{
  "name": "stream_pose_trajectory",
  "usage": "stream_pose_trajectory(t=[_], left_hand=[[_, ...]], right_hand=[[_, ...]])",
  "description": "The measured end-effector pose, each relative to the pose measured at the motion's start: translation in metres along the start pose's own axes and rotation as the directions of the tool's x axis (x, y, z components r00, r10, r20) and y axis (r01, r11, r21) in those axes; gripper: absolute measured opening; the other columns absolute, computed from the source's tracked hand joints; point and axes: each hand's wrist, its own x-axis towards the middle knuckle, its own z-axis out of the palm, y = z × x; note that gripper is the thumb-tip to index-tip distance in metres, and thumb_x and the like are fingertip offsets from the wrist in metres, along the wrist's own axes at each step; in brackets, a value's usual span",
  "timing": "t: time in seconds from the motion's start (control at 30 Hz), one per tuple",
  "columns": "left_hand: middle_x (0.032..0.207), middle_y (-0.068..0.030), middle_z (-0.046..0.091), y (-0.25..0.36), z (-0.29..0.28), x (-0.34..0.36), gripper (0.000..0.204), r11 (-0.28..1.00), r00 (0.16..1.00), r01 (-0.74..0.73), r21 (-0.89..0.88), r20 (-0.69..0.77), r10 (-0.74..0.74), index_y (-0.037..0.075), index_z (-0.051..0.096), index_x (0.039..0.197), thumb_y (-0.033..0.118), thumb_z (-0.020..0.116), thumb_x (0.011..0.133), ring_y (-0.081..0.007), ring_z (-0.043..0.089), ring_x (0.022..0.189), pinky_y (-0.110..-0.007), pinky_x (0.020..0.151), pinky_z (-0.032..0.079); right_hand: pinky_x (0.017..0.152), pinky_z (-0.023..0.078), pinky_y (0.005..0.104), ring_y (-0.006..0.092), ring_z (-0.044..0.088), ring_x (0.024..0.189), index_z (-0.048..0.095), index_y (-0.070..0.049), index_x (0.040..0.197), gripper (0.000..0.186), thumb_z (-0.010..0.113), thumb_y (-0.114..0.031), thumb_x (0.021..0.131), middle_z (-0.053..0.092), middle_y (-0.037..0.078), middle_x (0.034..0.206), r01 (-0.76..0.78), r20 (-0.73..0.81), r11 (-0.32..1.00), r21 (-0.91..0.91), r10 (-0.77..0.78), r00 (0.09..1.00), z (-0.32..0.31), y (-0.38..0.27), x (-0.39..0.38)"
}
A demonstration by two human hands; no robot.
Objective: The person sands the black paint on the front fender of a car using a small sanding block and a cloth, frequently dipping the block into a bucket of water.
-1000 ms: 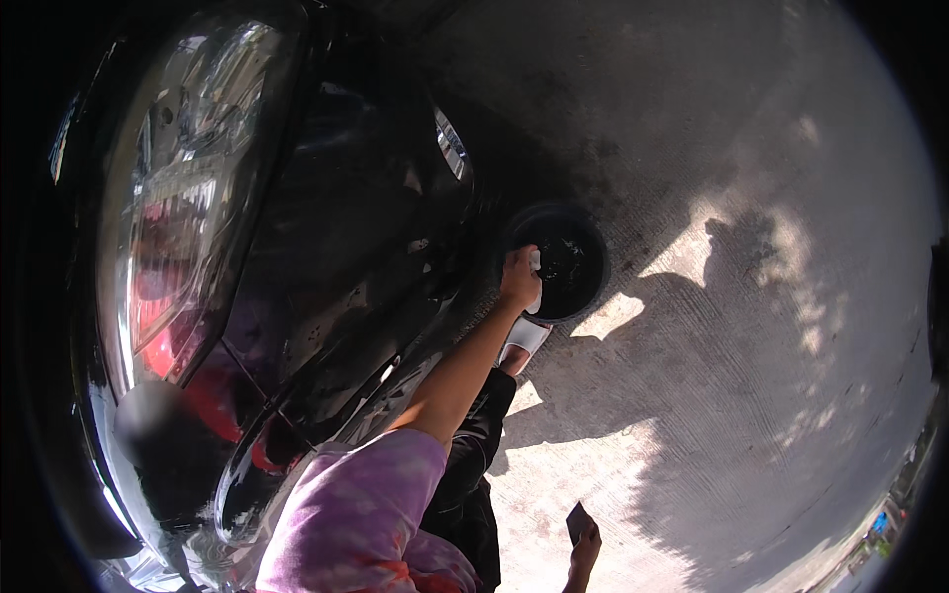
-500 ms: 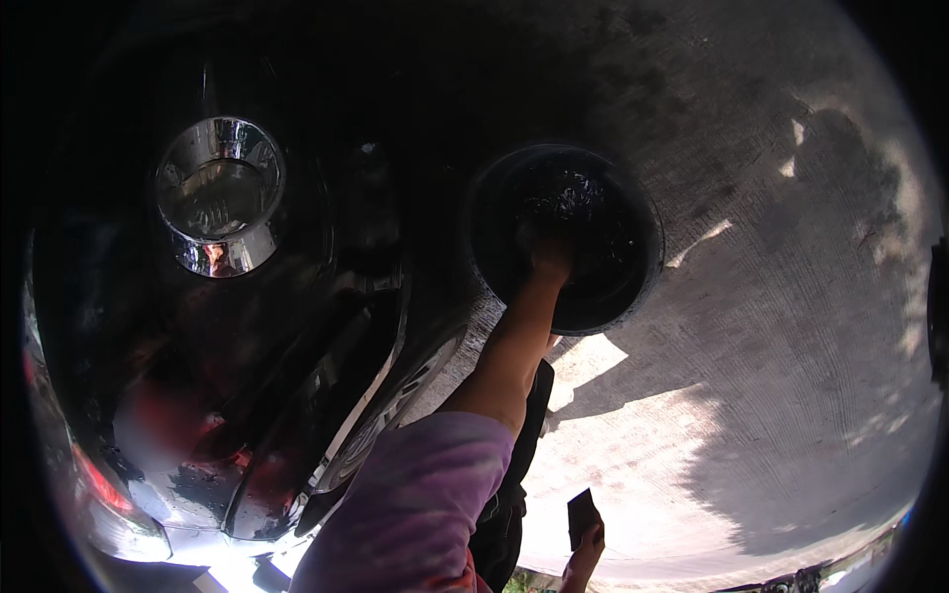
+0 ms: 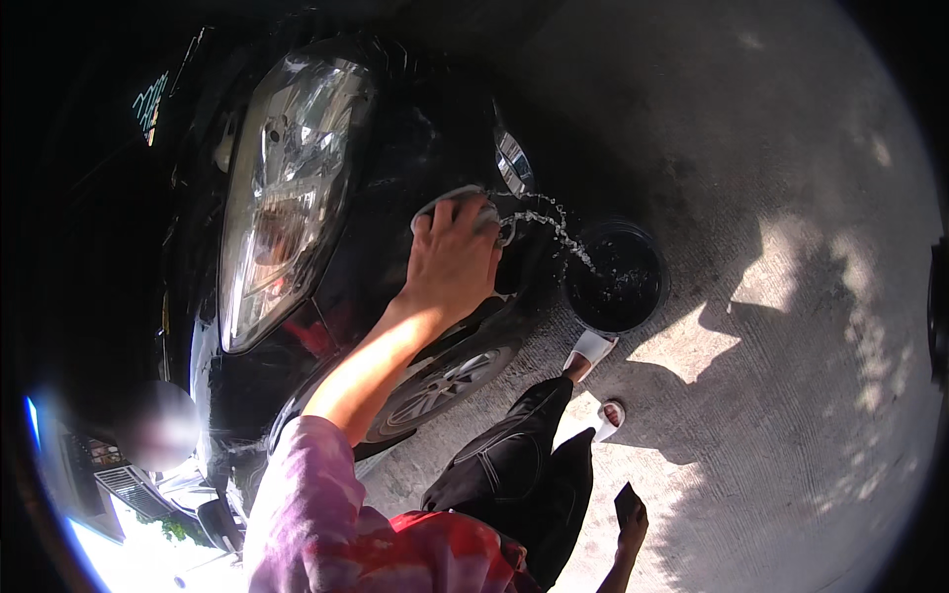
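My left hand is closed around a pale, wet cloth, held against or just in front of the dark car's front corner. Its fingers are curled, and much of the cloth is hidden beneath them. Water streams from the cloth down into a black bucket standing on the ground. Low on the right, away from the car, my right hand grips a dark, flat rectangular thing; its exact kind cannot be made out.
The car's headlight lies left of my left hand, with a chrome-edged lamp beyond it. A front wheel is nearby. My feet in white sandals stand beside the bucket on rough concrete.
My left hand has come up out of the bucket with the wet cloth, and water now pours from it. The view has shifted, bringing the headlight in. My right hand still holds the dark rectangle.
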Motion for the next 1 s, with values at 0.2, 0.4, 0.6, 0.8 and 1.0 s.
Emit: stream_pose_trajectory(t=[0.2, 0.4, 0.6, 0.8, 1.0], left_hand=[[0.168, -0.0120, 0.023, -0.125, 0.029, -0.062, 0.060, 0.971, 0.916, 0.054, 0.232, -0.399, 0.044, 0.016, 0.047, 0.152, 0.033, 0.064, 0.097, -0.0355, 0.021, 0.155, -0.060, 0.118, 0.027], [0.166, -0.0077, 0.031, -0.122, 0.090, -0.167, 0.058, 0.964, 0.943, -0.182, 0.194, -0.242, 0.227, 0.013, 0.053, 0.147, 0.016, 0.066, 0.090, -0.0299, 0.041, 0.146, -0.048, 0.116, 0.038], [0.163, -0.0073, 0.040, -0.228, 0.087, -0.399, 0.063, 0.987, 0.979, -0.151, 0.049, -0.132, 0.157, 0.021, 0.062, 0.140, 0.004, 0.069, 0.079, -0.0335, 0.050, 0.142, -0.043, 0.107, 0.050], [0.162, -0.0106, 0.041, -0.356, 0.104, -0.604, 0.060, 0.978, 0.994, 0.092, 0.188, 0.048, -0.102, 0.026, 0.066, 0.136, 0.003, 0.065, 0.080, -0.0375, 0.039, 0.148, -0.050, 0.116, 0.042], [0.162, -0.0009, 0.041, -0.328, 0.047, -0.428, 0.059, 0.904, 0.861, -0.389, 0.176, -0.280, 0.425, 0.021, 0.064, 0.136, 0.009, 0.067, 0.078, -0.0264, 0.038, 0.150, -0.042, 0.116, 0.045]], right_hand=[[0.110, 0.043, 0.0423, 0.0366, 0.058, 0.128, 0.053, 0.003, 0.143, 0.054, 0.043, -0.038, 0.110, 0.060, 0.024, 0.139, 0.167, -0.144, 0.984, 0.062, -0.157, 0.977, -0.043, 0.002, 0.024], [0.105, 0.045, 0.0423, 0.0334, 0.061, 0.122, 0.056, 0.002, 0.141, 0.049, 0.041, -0.034, 0.110, 0.063, 0.022, 0.134, 0.220, -0.074, 0.971, 0.091, -0.214, 0.974, -0.010, 0.036, 0.025], [0.102, 0.045, 0.0416, 0.0319, 0.062, 0.117, 0.059, 0.001, 0.138, 0.048, 0.043, -0.034, 0.110, 0.066, 0.021, 0.128, 0.186, 0.025, 0.982, -0.013, -0.186, 0.982, 0.046, 0.078, 0.006], [0.099, 0.047, 0.0420, 0.0340, 0.063, 0.115, 0.058, 0.006, 0.135, 0.050, 0.044, -0.034, 0.109, 0.066, 0.024, 0.128, 0.329, 0.002, 0.944, -0.029, -0.329, 0.944, 0.112, 0.120, -0.005], [0.093, 0.049, 0.0404, 0.0267, 0.065, 0.104, 0.064, 0.002, 0.129, 0.044, 0.045, -0.033, 0.110, 0.070, 0.018, 0.115, 0.625, -0.034, 0.780, -0.032, -0.626, 0.779, 0.189, 0.087, -0.033]])
